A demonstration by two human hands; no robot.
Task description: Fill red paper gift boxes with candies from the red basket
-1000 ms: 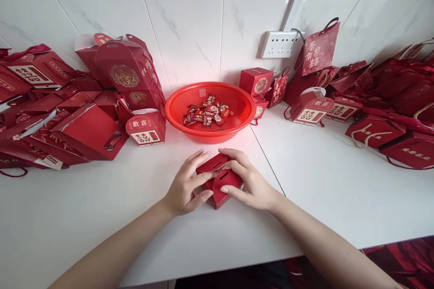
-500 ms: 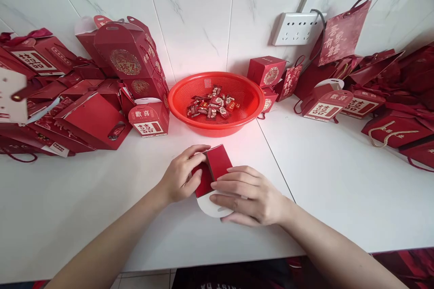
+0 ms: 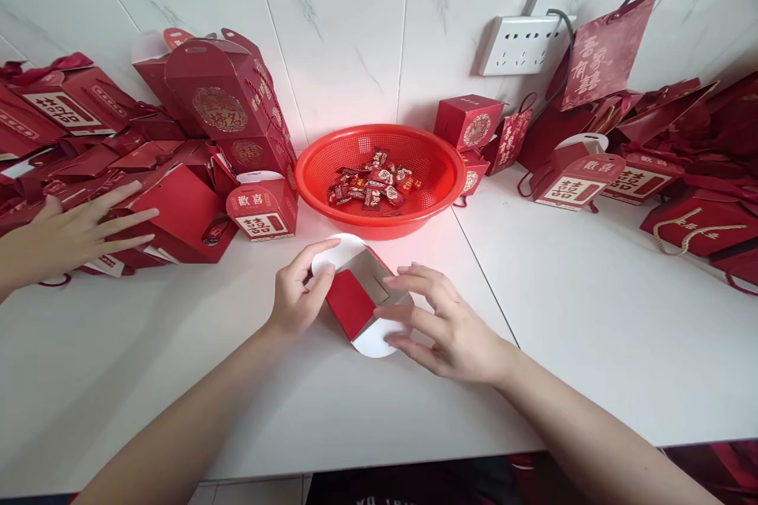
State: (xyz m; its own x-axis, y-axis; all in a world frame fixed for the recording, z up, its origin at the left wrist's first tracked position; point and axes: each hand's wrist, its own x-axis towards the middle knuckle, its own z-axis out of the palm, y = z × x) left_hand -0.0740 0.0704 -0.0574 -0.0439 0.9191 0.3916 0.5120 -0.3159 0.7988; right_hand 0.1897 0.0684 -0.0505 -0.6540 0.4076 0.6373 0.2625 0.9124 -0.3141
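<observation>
A small red gift box (image 3: 351, 306) with a pale inside lies on the white table in front of me, its top open. One red flap is folded over the opening, and white rounded flaps stick out at both ends. My left hand (image 3: 301, 284) pinches the box at its far left, thumb and fingers on the white flap there. At the right side, my right hand (image 3: 453, 323) has its fingers spread and curved over the rim and near white flap, fingertips touching or very close to it. Behind the box sits a red plastic basket (image 3: 379, 230) with wrapped candies (image 3: 379, 183) inside.
Another person's hand (image 3: 71, 233) reaches in from the left over a pile of red gift boxes (image 3: 183, 209). Stacked boxes (image 3: 222, 99) stand against the tiled wall. More red boxes and bags (image 3: 580, 173) fill the right side, below a power strip (image 3: 521, 45).
The box's white far flap and inside have come into view, with the red flap now on the left. My right hand's fingers have loosened. Another person's hand has appeared at left.
</observation>
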